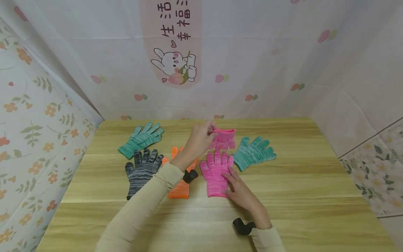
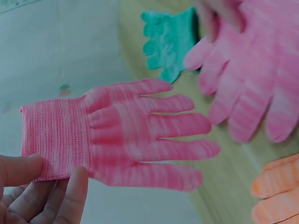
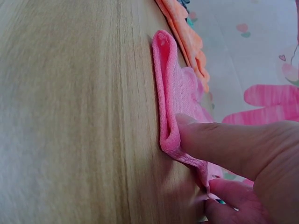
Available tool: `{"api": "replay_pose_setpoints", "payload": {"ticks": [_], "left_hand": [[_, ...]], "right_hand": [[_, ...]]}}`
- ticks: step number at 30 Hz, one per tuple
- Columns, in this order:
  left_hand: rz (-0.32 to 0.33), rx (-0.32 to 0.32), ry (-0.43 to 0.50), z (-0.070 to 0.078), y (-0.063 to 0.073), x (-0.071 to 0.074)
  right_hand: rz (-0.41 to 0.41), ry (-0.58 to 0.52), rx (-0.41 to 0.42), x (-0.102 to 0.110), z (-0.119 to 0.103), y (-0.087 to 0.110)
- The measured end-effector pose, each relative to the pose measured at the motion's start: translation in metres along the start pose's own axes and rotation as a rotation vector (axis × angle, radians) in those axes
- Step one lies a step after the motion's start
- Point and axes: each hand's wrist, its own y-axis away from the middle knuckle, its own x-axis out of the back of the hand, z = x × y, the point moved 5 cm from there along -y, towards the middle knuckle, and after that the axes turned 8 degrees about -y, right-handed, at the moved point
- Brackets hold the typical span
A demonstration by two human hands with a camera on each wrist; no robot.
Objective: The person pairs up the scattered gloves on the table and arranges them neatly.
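My left hand [image 1: 199, 140] pinches a pink knit glove [image 2: 140, 133] at one edge of its ribbed cuff, thumb on one side and fingers on the other. That glove hangs near the table's back edge, its fingers pointing down. A second pink glove [image 1: 217, 176] lies flat in front of it, cuff toward me. My right hand [image 1: 240, 192] rests on the right side of this lying glove; in the right wrist view the thumb [image 3: 210, 142] presses beside its cuff opening. Left of it, an orange glove [image 1: 178, 190] is partly hidden under my left forearm.
A teal glove [image 1: 253, 154] lies right of the pink ones, close to the lying glove's fingers. Another teal glove [image 1: 141, 140] and a dark grey striped glove [image 1: 143, 175] lie at the left on the wooden table [image 1: 315, 196]. A printed cloth [image 1: 252, 52] hangs behind.
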Motion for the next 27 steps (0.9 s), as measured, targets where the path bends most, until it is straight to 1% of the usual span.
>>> {"api": "replay_pose_setpoints", "payload": {"ticks": [5, 11, 15, 17, 19, 22, 24, 27], "left_hand": [[-0.048, -0.001, 0.004, -0.002, 0.015, -0.008], [-0.041, -0.043, 0.025, -0.002, 0.041, -0.018], [-0.047, -0.081, 0.029, -0.005, 0.060, -0.029], [-0.062, -0.098, 0.011, -0.006, 0.069, -0.034], [-0.086, -0.113, -0.012, -0.008, 0.079, -0.041], [-0.120, -0.145, -0.051, -0.010, 0.091, -0.051], [-0.137, -0.180, -0.061, -0.012, 0.097, -0.058], [-0.168, -0.222, -0.088, -0.016, 0.106, -0.067]], "right_hand": [[0.001, 0.003, -0.004, 0.000, 0.000, 0.000], [0.004, 0.014, 0.010, 0.000, 0.001, -0.001], [0.003, 0.020, 0.030, 0.000, 0.002, -0.002], [0.004, 0.026, 0.048, 0.000, 0.002, -0.002], [0.011, 0.022, 0.049, 0.000, 0.002, -0.001], [0.018, -0.023, 0.043, 0.001, 0.003, -0.001], [0.021, -0.052, 0.043, 0.001, 0.003, -0.001], [0.023, -0.038, 0.084, 0.001, 0.002, -0.002]]}}
